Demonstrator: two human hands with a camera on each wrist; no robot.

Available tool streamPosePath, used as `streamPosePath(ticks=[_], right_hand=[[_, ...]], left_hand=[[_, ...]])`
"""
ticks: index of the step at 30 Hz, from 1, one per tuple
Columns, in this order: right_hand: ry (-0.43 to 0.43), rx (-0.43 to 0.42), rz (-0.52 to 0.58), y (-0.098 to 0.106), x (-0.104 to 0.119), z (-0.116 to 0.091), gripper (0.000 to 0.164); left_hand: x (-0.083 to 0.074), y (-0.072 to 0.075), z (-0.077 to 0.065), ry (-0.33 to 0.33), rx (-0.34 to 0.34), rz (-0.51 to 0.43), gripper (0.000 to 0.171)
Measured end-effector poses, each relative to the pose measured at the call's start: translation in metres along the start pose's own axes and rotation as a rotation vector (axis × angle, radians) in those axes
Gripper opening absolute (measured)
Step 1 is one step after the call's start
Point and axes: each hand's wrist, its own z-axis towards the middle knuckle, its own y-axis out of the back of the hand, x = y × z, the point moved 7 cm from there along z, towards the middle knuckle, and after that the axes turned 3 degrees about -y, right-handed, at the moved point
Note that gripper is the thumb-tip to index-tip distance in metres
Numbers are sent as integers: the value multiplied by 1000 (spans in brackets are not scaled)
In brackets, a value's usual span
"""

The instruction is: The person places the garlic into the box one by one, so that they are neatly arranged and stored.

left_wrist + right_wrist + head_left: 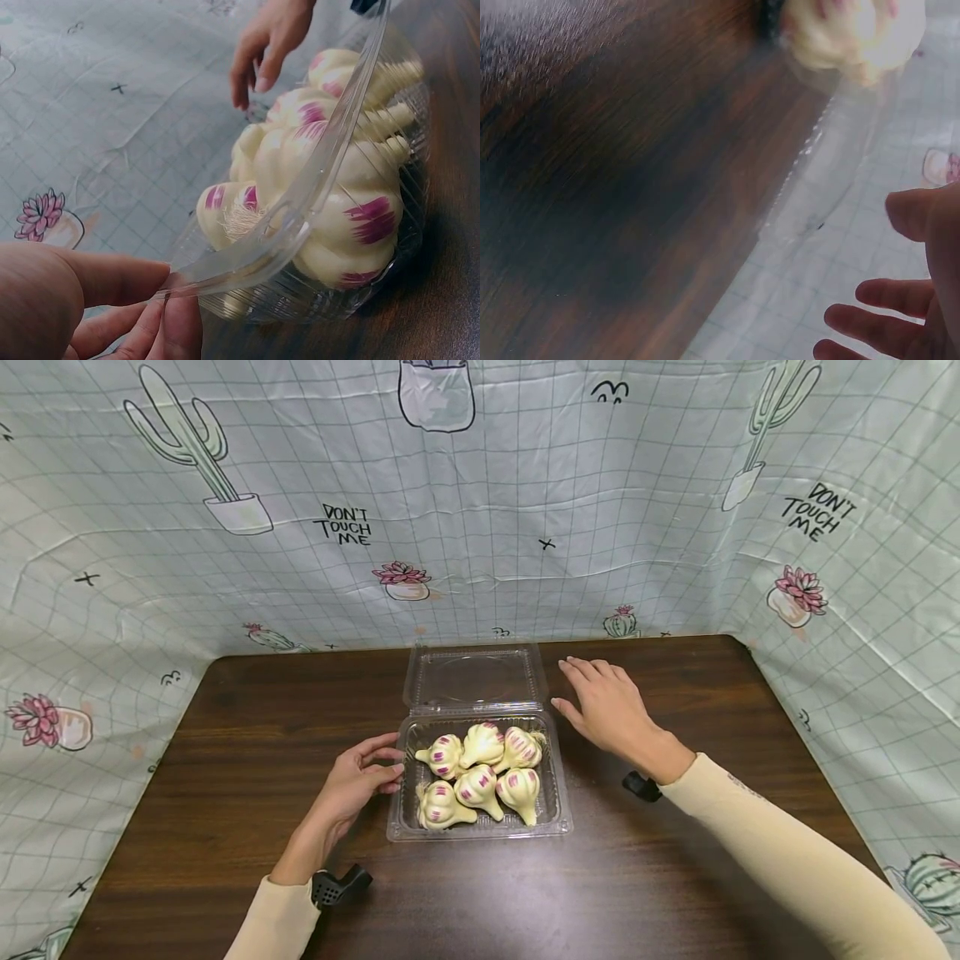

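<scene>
Plastic box (525, 833): lid (474, 681) open, baring garlic bulbs (477, 787).
Left hand (357, 782): pinches rim (310, 191), apparently steadying it.
Right hand (609, 706): empty, near lid.

Garlic bulbs (476, 785), six: pale cream, marked with short magenta-purple streaks. Box (487, 835), lidded: clear and colourless. Worktop (645, 877): dark brown with darker streaked wood grain. Backdrop (487, 543): pale grey-green, green-lined grid, printed with green cacti, pink succulents in white pots, black lettering and small black marks. Sleeves (795, 868): pale beige. Wrist devices (330, 887): black.
</scene>
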Motion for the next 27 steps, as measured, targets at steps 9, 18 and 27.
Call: streamPosePath(ticks=[9,18,27], right_hand=[[-65,61,9,-15,-9,11,68],[-128,140,42,-33,-16,23,69],[-139,170,45,-44,-16,31,69]], left_hand=[[1,1,-1,-6,-2,6,55],[1,0,0,-1,-1,6,55],[2,1,-1,2,-8,14,55]])
